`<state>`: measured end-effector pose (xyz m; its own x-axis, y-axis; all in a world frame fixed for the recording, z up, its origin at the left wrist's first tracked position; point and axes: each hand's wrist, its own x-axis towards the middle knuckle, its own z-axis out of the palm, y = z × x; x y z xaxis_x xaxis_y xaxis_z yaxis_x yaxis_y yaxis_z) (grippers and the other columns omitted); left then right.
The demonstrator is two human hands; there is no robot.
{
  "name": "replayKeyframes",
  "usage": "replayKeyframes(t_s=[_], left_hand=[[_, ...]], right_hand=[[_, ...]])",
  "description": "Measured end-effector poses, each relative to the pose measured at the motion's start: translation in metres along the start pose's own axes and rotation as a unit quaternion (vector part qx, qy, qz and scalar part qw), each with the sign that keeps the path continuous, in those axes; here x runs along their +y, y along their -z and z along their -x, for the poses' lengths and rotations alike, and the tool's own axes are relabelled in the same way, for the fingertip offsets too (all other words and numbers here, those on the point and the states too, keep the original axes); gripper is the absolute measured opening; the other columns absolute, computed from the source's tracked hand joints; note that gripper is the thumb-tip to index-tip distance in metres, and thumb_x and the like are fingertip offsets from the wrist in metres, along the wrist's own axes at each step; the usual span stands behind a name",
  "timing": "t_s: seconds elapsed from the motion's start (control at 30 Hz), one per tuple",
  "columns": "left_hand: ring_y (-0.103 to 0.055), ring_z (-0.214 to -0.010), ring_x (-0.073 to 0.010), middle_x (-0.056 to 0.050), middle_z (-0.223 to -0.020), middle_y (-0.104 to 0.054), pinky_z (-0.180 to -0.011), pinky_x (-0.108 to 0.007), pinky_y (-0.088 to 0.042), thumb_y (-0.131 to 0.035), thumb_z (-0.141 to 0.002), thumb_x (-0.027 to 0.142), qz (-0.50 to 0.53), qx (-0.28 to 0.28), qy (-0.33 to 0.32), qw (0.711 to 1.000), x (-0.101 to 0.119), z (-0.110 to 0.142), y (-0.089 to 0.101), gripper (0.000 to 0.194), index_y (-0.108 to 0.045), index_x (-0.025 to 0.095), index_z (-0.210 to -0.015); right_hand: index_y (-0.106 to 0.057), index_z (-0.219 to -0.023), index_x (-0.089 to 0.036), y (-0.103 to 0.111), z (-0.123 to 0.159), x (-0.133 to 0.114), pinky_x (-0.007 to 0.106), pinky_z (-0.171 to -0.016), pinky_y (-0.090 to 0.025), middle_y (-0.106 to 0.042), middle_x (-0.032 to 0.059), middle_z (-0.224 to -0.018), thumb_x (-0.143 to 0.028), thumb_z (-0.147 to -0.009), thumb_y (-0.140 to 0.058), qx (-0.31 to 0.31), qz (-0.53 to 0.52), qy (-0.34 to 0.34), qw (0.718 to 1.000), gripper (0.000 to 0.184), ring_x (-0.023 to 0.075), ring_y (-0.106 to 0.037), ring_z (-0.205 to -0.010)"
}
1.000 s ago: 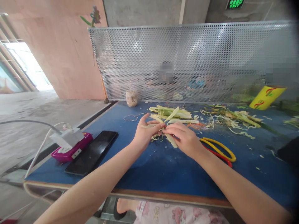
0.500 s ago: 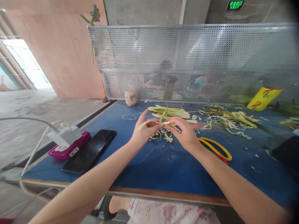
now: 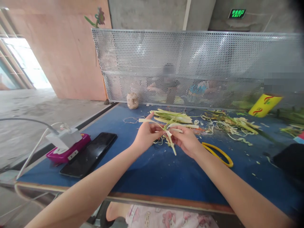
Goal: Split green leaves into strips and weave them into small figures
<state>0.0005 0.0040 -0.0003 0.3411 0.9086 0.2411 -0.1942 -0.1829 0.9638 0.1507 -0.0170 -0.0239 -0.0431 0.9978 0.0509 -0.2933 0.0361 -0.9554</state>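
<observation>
My left hand (image 3: 146,134) and my right hand (image 3: 185,139) meet above the blue table (image 3: 152,167), both pinched on pale green leaf strips (image 3: 170,136). One strip hangs down from between the fingers, another sticks out to the left over my left thumb. A small heap of trimmed scraps lies on the table just under the hands. Behind them rests a bundle of long leaf strips (image 3: 174,116). Yellow-handled scissors (image 3: 219,153) lie right of my right wrist, partly hidden by it.
A black phone (image 3: 89,154) and a magenta power bank with a white charger (image 3: 65,144) lie at the left edge. A ball of twine (image 3: 132,100) stands by the perforated metal screen (image 3: 190,66). More leaf scraps (image 3: 231,123) and a yellow container (image 3: 263,105) are at right. People sit behind the screen.
Both hands have lifted slightly off the table with the strips. The strip that lay between them now hangs down from my right fingers, and another points left.
</observation>
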Motion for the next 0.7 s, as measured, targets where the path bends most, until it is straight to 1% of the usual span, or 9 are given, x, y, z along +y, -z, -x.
replayKeyframes(t_s=[0.1, 0.17, 0.23, 0.3, 0.37, 0.43, 0.5, 0.6, 0.7], left_hand=[[-0.058, -0.056, -0.013, -0.007, -0.076, -0.068, -0.046, -0.022, -0.042, -0.076, -0.054, 0.014, 0.009, 0.009, 0.02, 1.0, 0.0, 0.001, -0.001, 0.106, -0.012, 0.01, -0.138], [-0.057, -0.055, -0.0125, -0.007, -0.076, -0.067, -0.045, -0.022, -0.042, -0.077, -0.053, 0.013, 0.021, 0.011, 0.032, 0.999, 0.0, 0.001, -0.002, 0.106, -0.013, 0.009, -0.138], [-0.055, -0.051, -0.0101, -0.006, -0.076, -0.067, -0.043, -0.021, -0.04, -0.077, -0.054, 0.011, 0.043, 0.012, 0.045, 0.998, -0.001, 0.002, -0.003, 0.104, -0.014, 0.009, -0.137], [-0.052, -0.046, -0.0075, -0.004, -0.074, -0.067, -0.043, -0.02, -0.039, -0.075, -0.056, 0.008, 0.065, 0.016, 0.061, 0.996, -0.003, 0.001, -0.002, 0.1, -0.015, 0.01, -0.136], [-0.05, -0.043, -0.0061, -0.002, -0.071, -0.067, -0.042, -0.019, -0.037, -0.074, -0.057, 0.007, 0.076, 0.022, 0.075, 0.994, -0.004, 0.0, 0.001, 0.098, -0.016, 0.011, -0.135], [-0.05, -0.043, -0.0065, -0.002, -0.069, -0.066, -0.041, -0.018, -0.036, -0.074, -0.057, 0.006, 0.086, 0.023, 0.086, 0.992, -0.005, -0.002, 0.003, 0.095, -0.018, 0.011, -0.134], [-0.052, -0.045, -0.0074, -0.002, -0.069, -0.067, -0.04, -0.018, -0.035, -0.074, -0.056, 0.006, 0.103, 0.022, 0.096, 0.99, -0.005, -0.002, 0.003, 0.09, -0.024, 0.011, -0.13], [-0.053, -0.046, -0.0072, -0.006, -0.071, -0.067, -0.041, -0.017, -0.037, -0.073, -0.056, 0.003, 0.129, 0.02, 0.119, 0.984, -0.003, -0.003, 0.003, 0.07, -0.041, 0.007, -0.117], [-0.052, -0.048, -0.0058, -0.009, -0.073, -0.067, -0.042, -0.016, -0.037, -0.07, -0.058, 0.0, 0.141, 0.02, 0.133, 0.981, -0.002, -0.003, 0.001, 0.044, -0.052, 0.005, -0.098]], right_hand=[[-0.055, -0.072, -0.017, 0.0, 0.001, 0.0, 0.023, -0.048, -0.045, -0.06, -0.0018, -0.059, -0.03, -0.058, -0.073, -0.01, -0.018, -0.011, 1.0, 0.027, 0.01, -0.055, -0.049], [-0.053, -0.076, -0.018, 0.0, 0.001, -0.001, 0.023, -0.044, -0.044, -0.059, -0.0022, -0.06, -0.033, -0.061, -0.071, -0.022, 0.023, 0.008, 0.999, 0.028, 0.0108, -0.055, -0.046], [-0.049, -0.082, -0.019, 0.001, 0.002, -0.001, 0.025, -0.04, -0.044, -0.058, -0.0021, -0.06, -0.037, -0.069, -0.063, -0.027, 0.117, 0.041, 0.992, 0.026, 0.0124, -0.055, -0.042], [-0.048, -0.088, -0.021, 0.005, 0.002, -0.002, 0.028, -0.04, -0.045, -0.06, -0.0005, -0.066, -0.037, -0.075, -0.056, -0.01, 0.255, 0.092, 0.963, 0.023, 0.0139, -0.055, -0.042], [-0.048, -0.094, -0.022, 0.009, 0.002, -0.003, 0.032, -0.05, -0.049, -0.061, 0.0031, -0.079, -0.032, -0.077, -0.055, 0.022, 0.397, 0.183, 0.899, 0.021, 0.0165, -0.059, -0.054], [-0.05, -0.098, -0.022, 0.013, 0.002, -0.005, 0.036, -0.068, -0.05, -0.058, 0.0067, -0.094, -0.025, -0.076, -0.056, 0.04, 0.499, 0.299, 0.813, 0.023, 0.0198, -0.06, -0.075], [-0.051, -0.103, -0.021, 0.015, 0.003, -0.008, 0.037, -0.08, -0.046, -0.053, 0.0094, -0.101, -0.02, -0.077, -0.056, 0.041, 0.558, 0.387, 0.733, 0.026, 0.0218, -0.055, -0.091], [-0.05, -0.112, -0.022, 0.014, 0.008, -0.013, 0.038, -0.085, -0.042, -0.048, 0.0109, -0.106, -0.022, -0.079, -0.056, 0.053, 0.612, 0.467, 0.636, 0.033, 0.0226, -0.05, -0.097], [-0.056, -0.106, -0.029, 0.013, 0.014, -0.017, 0.04, -0.084, -0.038, -0.05, 0.0082, -0.105, -0.023, -0.079, -0.058, 0.083, 0.648, 0.537, 0.533, 0.028, 0.0231, -0.047, -0.096]])
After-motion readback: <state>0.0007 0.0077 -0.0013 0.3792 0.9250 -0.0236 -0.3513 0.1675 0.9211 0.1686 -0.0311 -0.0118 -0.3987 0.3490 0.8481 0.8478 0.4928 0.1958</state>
